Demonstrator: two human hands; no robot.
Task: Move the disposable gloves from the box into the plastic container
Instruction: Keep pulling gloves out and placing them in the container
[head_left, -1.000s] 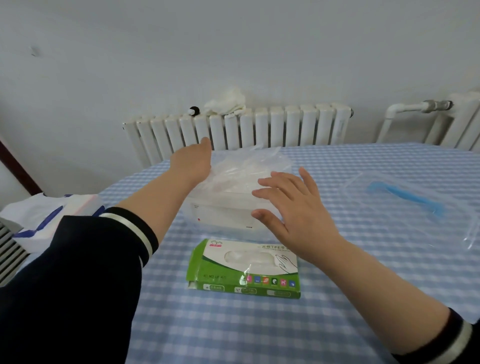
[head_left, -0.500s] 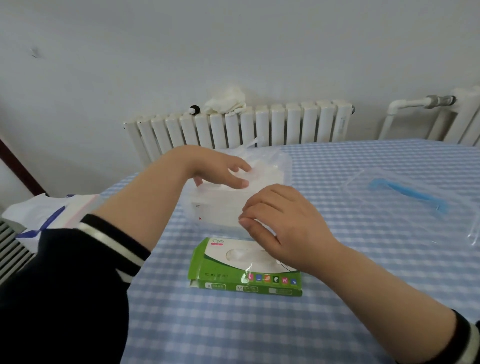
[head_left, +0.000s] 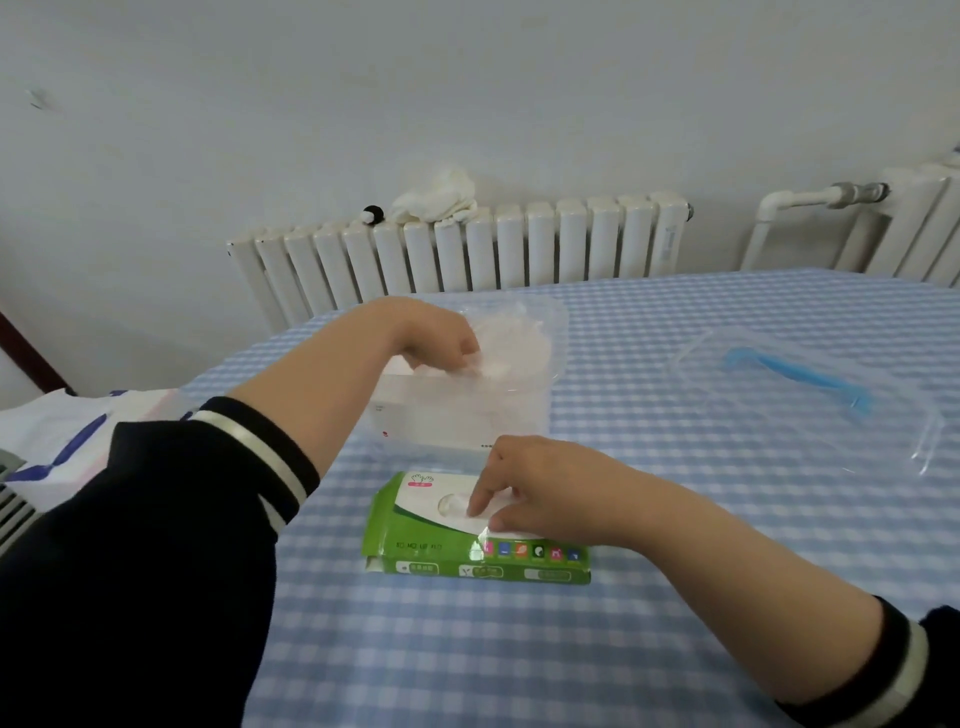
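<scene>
Near the left edge of the tabletop (head_left: 675, 649), the plastic container (head_left: 457, 415) stands just behind the green glove box (head_left: 431, 551), which lies flat toward the near edge. The left hand (head_left: 436, 338) reaches down into the container, its fingers curled on the crumpled disposable gloves (head_left: 498, 348) piled inside. The right hand (head_left: 540, 493) rests on the box top, forefinger and thumb pinched at the oval opening; whether a glove is caught between them cannot be told. The clear lid with a blue handle (head_left: 800, 384) lies well apart, toward the right edge.
</scene>
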